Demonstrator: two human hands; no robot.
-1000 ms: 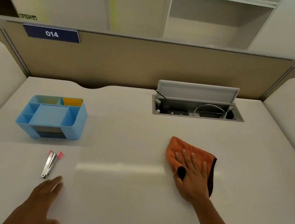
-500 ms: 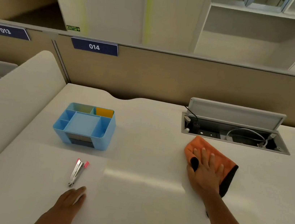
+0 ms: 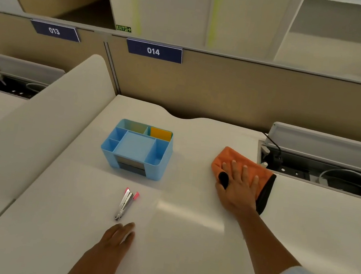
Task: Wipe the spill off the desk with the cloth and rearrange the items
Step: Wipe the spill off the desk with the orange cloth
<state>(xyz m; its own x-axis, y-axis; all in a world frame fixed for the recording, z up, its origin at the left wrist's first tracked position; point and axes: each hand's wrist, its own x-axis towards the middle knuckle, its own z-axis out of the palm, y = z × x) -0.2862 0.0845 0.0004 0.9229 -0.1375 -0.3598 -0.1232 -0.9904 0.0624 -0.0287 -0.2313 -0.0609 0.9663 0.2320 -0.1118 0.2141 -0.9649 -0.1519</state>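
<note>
While the right hand presses down: the wiping step looks to be in hand, the rearranging not yet begun.
Right grip: right hand (image 3: 238,187) lies flat, fingers spread wide, palm down on the orange cloth (image 3: 248,167); it pins the cloth, not pinching it.
Left grip: left hand (image 3: 107,254) rests flat and empty on the bench (image 3: 181,253), fingers loosely together.
Cloth: at 2 o'clock from the bench middle, just beside the open cable tray (image 3: 322,175).
Stapler (image 3: 125,204): at 12 o'clock of the left fingertips, near but apart.
Organizer (image 3: 137,149): blue, at 12 o'clock of the stapler.
Spill: no wet patch can be made out, only glare.
Next move: probably sweep the cloth across, keeping even pressure, clear of the tray's cables.
</note>
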